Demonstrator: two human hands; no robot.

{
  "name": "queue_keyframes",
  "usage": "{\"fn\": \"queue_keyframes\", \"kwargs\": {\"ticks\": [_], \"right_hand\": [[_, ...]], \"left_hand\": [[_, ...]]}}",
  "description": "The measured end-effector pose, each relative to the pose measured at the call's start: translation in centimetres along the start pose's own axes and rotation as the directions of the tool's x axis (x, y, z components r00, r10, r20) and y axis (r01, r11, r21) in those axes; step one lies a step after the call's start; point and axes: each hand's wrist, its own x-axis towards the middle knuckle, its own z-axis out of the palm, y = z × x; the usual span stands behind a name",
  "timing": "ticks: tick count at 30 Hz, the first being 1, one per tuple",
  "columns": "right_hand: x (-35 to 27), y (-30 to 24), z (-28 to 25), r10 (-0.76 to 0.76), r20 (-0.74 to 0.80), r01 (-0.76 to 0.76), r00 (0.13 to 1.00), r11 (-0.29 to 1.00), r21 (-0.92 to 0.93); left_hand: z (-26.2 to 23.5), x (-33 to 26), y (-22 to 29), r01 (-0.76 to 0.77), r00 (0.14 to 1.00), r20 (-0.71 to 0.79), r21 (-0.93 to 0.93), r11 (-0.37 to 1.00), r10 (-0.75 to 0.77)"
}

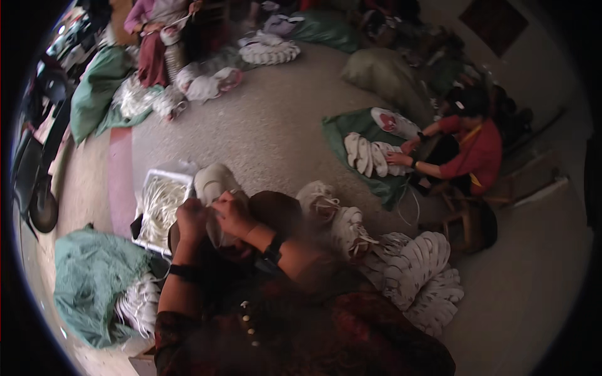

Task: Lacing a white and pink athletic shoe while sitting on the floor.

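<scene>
A white shoe (216,181) rests at my lap, its pale rounded end pointing away from me. Close to its left side is my left hand (191,219), fingers curled closed. My right hand (232,214) is closed too, at the near part of the shoe, with its fingertips toward the left hand. Whatever the fingers pinch is too small and dim to make out. Left of the shoe stands a white basket (188,178) full of pale laces (161,203).
Stacks of white shoes (417,266) lie on the floor to my right. A green sack (100,276) with more white pieces sits at left. A person in red (473,150) handles shoes on a green sheet; another person (153,25) works at far left. A scooter (41,182) stands at left.
</scene>
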Motion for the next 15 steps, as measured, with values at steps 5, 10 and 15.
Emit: {"fn": "queue_keyframes", "kwargs": {"ticks": [5, 10, 15], "right_hand": [[0.1, -0.3, 0.5, 0.041, -0.052, -0.040, 0.998, 0.999, 0.019], [0.3, 0.5, 1.4, 0.062, -0.024, -0.063, 0.998, 0.996, -0.067], [0.6, 0.5, 1.7, 0.086, -0.021, -0.088, 0.996, 0.989, -0.123]], "left_hand": [[-0.1, 1.3, 0.7, -0.285, 0.959, 0.073, 0.198, 0.938, 0.275], [-0.5, 1.7, -0.9, 0.485, 0.866, 0.360, -0.439, 0.756, -0.347], [0.0, 0.2, 0.2, 0.158, 0.981, 0.134, -0.125, 0.979, -0.141]]}}
